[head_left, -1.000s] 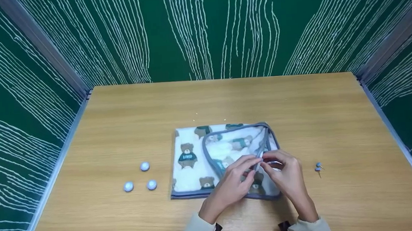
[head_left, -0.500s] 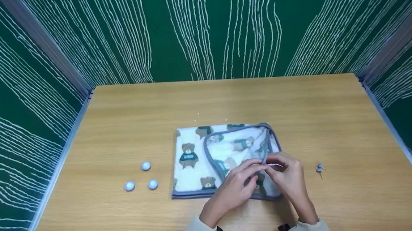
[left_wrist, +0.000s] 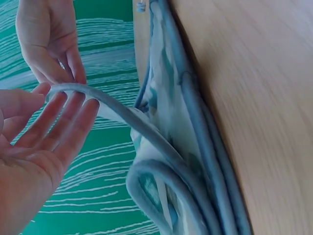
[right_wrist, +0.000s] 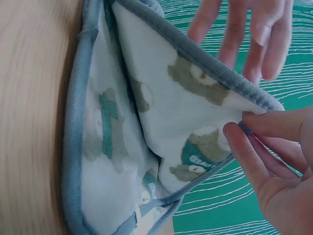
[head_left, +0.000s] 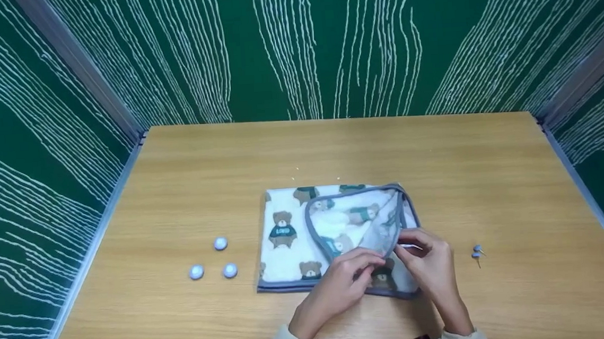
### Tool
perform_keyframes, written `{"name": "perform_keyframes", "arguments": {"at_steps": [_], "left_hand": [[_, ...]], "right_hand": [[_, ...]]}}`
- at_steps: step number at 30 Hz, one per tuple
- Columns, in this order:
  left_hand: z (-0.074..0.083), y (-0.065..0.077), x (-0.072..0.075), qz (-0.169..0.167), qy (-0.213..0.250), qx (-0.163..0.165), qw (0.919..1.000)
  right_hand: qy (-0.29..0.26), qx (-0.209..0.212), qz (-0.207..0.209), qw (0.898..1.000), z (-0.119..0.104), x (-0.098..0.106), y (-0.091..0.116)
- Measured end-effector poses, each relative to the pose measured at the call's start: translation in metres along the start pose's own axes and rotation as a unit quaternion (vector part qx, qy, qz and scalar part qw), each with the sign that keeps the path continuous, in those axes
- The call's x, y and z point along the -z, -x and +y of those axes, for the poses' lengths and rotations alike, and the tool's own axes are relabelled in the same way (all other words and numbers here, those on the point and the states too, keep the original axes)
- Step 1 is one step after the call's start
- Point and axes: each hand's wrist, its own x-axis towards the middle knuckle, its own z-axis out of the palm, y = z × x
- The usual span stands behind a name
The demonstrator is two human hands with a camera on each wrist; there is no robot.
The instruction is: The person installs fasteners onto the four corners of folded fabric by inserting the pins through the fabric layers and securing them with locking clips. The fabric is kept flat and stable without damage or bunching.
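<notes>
A folded blanket (head_left: 285, 256) with teddy bear print and grey-blue piping lies on the table, its upper layer partly turned back. My right hand (head_left: 430, 256) pinches the raised corner of that layer between thumb and finger, plainest in the right wrist view, where the corner (right_wrist: 266, 100) stands up off the pile. My left hand (head_left: 341, 281) is beside it, its fingers loosely extended. In the left wrist view, the left fingertips (left_wrist: 90, 107) lie right at the piped edge (left_wrist: 117, 105) without curling round it.
Three white balls (head_left: 220, 243) sit left of the blanket on the wooden table (head_left: 140, 212). On the right lie two small blue-headed pieces (head_left: 476, 254) with thin pins. Tiny pale specks are behind the blanket. Green walls with white lines (head_left: 240, 51) enclose the table.
Earlier both hands' fingertips met at the blanket's edge; the left hand has drawn slightly left and down from the right. The right hand keeps its pinch. The whole view has shifted a little.
</notes>
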Motion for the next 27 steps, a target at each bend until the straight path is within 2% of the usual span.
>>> {"name": "perform_keyframes", "arguments": {"at_steps": [4, 10, 16, 21, 23, 27], "left_hand": [[-0.003, 0.005, 0.004, 0.007, 0.009, 0.013, 0.9998], [-0.007, 0.014, 0.017, 0.01, 0.025, 0.064, 0.9976], [-0.013, 0.018, 0.03, 0.038, 0.047, 0.081, 0.9949], [-0.017, 0.023, 0.04, 0.066, 0.052, 0.106, 0.9908], [-0.02, 0.026, 0.045, 0.077, 0.048, 0.118, 0.9889], [-0.026, 0.033, 0.054, 0.103, 0.034, 0.139, 0.9843]], "right_hand": [[0.006, -0.015, -0.003, 1.0, -0.003, 0.002, 0.002], [0.003, -0.041, -0.005, 0.999, 0.021, -0.001, 0.0], [-0.01, -0.02, 0.0, 1.0, 0.033, -0.003, -0.002], [-0.037, 0.005, 0.009, 0.999, 0.009, -0.003, 0.0], [-0.034, 0.002, 0.009, 0.999, 0.0, -0.002, 0.001], [-0.024, -0.006, 0.005, 1.0, -0.002, -0.002, 0.002]]}}
